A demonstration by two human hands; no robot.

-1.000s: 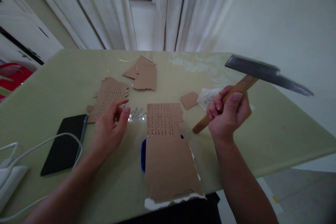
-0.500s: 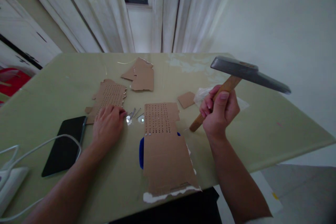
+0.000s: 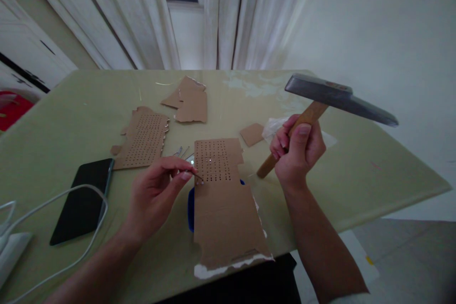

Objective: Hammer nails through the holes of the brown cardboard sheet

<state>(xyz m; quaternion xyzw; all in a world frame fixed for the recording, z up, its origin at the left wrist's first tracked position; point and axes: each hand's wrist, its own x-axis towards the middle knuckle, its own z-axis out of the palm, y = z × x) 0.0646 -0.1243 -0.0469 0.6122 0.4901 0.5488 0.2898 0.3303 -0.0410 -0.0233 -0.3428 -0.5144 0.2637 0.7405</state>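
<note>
My left hand (image 3: 158, 194) pinches a thin nail (image 3: 197, 175) between thumb and fingertips. The nail reaches over the left edge of a cardboard sheet (image 3: 228, 218) punched with rows of small holes. Under this sheet a blue object (image 3: 191, 211) shows at both sides; most of it is hidden. My right hand (image 3: 297, 152) is closed around the wooden handle of a hammer (image 3: 320, 92), raised above the table with its metal head up. Several loose nails (image 3: 182, 152) lie on the table just left of the sheet's holes.
A second holed cardboard piece (image 3: 144, 140) lies at left, torn cardboard scraps (image 3: 194, 104) at the back. A small scrap (image 3: 251, 134) and clear plastic (image 3: 272, 128) lie near the hammer. At left are a dark tablet (image 3: 83, 204), a white cable (image 3: 103, 194) and a power strip (image 3: 14, 256).
My left hand has moved right and toward me, from beside the second holed cardboard to the near sheet, and now shows a nail in its fingertips. My right hand with the hammer has barely moved.
</note>
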